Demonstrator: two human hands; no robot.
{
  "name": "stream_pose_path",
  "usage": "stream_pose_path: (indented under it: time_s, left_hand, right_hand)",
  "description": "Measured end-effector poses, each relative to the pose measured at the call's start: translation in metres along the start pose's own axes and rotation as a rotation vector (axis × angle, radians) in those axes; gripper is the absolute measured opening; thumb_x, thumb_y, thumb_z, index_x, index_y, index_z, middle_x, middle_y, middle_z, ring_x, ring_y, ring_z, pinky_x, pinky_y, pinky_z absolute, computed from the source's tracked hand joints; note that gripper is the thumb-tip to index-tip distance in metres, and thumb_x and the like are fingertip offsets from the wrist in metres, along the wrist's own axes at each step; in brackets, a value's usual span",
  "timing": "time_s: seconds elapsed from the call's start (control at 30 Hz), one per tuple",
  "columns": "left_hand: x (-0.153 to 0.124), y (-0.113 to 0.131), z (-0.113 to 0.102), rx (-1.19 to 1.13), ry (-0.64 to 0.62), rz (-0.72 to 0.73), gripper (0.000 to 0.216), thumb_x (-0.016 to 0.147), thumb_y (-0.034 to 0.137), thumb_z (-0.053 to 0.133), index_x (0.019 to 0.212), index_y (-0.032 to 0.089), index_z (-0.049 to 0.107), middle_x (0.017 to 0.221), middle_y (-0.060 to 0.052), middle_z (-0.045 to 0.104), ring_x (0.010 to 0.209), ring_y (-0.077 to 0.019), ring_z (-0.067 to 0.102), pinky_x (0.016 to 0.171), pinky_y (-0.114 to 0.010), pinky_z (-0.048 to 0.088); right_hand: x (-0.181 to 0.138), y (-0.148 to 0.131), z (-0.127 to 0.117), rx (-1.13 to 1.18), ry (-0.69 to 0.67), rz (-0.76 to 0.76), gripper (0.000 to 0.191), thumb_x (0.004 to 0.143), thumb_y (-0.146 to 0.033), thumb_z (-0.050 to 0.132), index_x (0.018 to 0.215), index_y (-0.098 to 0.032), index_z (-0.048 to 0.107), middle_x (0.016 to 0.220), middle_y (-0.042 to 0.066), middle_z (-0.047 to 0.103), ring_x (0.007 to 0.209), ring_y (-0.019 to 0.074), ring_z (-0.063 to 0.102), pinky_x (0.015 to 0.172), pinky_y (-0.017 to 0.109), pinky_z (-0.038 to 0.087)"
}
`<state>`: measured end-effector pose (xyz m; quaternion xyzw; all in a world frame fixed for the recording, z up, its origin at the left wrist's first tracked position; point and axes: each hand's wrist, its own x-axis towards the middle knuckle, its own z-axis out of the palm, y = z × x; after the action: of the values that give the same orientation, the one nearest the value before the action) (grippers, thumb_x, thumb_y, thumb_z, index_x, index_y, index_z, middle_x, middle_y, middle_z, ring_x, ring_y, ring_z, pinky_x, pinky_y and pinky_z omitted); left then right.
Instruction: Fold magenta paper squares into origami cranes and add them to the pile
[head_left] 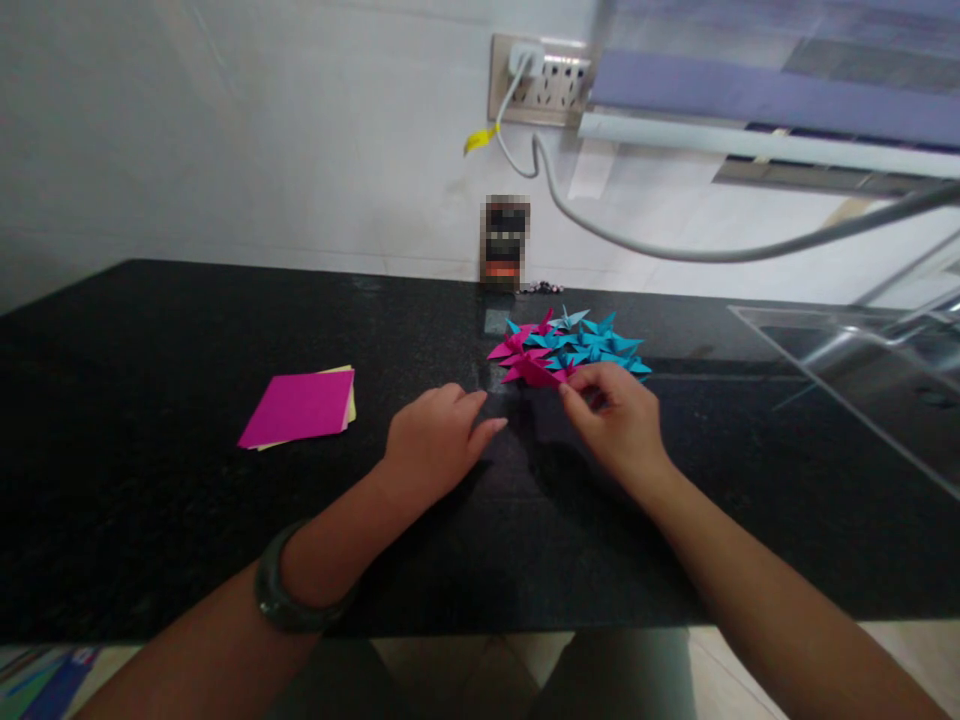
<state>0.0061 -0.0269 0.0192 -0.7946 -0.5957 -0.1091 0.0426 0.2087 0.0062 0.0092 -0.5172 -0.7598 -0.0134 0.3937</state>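
A pile of folded paper shapes (574, 348), pink on the left and blue on the right, lies on the black countertop (150, 400). My right hand (619, 420) is at the pile's near edge, its fingers pinched on a pink folded piece (536, 372). My left hand (439, 435) rests on the counter just left of it, fingers loosely extended and holding nothing; a dark bangle sits on that wrist. A stack of flat square sheets (300, 408), pink on top with yellow under it, lies further left.
A small dark container (505, 240) stands against the white wall behind the pile, with small dark beads beside it. A wall socket (536, 80) with a grey cable is above. A clear plastic sheet (847, 380) slopes over the counter at right.
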Motion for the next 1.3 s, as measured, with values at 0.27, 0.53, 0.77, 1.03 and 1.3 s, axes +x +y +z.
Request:
stream_pose_path:
  time_s: [0.27,0.53,0.77,1.03,1.3]
  left_hand:
    - [0.002,-0.005,0.007,0.013,-0.089,-0.005,0.03,0.088,0.034,0.038,0.098,0.022,0.063,0.085,-0.004,0.063,0.083,-0.0186,0.058,0.066,-0.028,0.041]
    - [0.0,0.001,0.008,-0.101,-0.185,0.26,0.027,0.088,0.027,0.038,0.094,0.018,0.062,0.087,-0.006,0.062,0.086,-0.0183,0.057,0.076,-0.03,0.044]
    - [-0.001,0.001,0.019,-0.115,-0.264,0.426,0.023,0.085,0.027,0.047,0.095,0.012,0.061,0.096,-0.009,0.062,0.092,-0.0202,0.057,0.084,-0.033,0.043]
    - [-0.003,-0.001,0.019,-0.088,-0.273,0.436,0.024,0.082,0.031,0.052,0.091,0.011,0.062,0.093,-0.01,0.061,0.091,-0.0209,0.057,0.084,-0.034,0.044]
    - [-0.003,-0.003,0.014,-0.105,-0.291,0.479,0.026,0.082,0.03,0.053,0.096,0.01,0.061,0.104,-0.012,0.06,0.105,-0.0231,0.053,0.092,-0.035,0.041]
  right_hand:
    - [-0.018,-0.041,-0.002,-0.336,-0.555,-0.324,0.016,0.081,-0.021,0.048,0.076,-0.016,0.062,0.074,0.008,0.065,0.073,0.0193,0.057,0.062,0.027,0.038]
    - [-0.004,-0.01,0.017,-0.004,-0.352,0.007,0.025,0.087,-0.028,0.04,0.085,-0.018,0.063,0.08,0.005,0.066,0.073,0.0152,0.058,0.067,0.026,0.042]
    - [-0.005,0.002,0.029,-0.1,-0.477,0.017,0.035,0.078,-0.042,0.054,0.096,-0.014,0.063,0.091,0.01,0.057,0.091,0.0213,0.053,0.08,0.032,0.042]
    - [-0.004,0.003,0.031,-0.011,-0.496,0.083,0.03,0.065,-0.035,0.067,0.085,-0.015,0.057,0.084,0.005,0.052,0.079,0.0171,0.051,0.072,0.03,0.041]
    - [-0.009,0.004,0.037,0.307,-0.445,0.239,0.029,0.066,-0.019,0.061,0.094,-0.016,0.055,0.072,-0.002,0.054,0.06,0.0096,0.047,0.057,0.023,0.04]
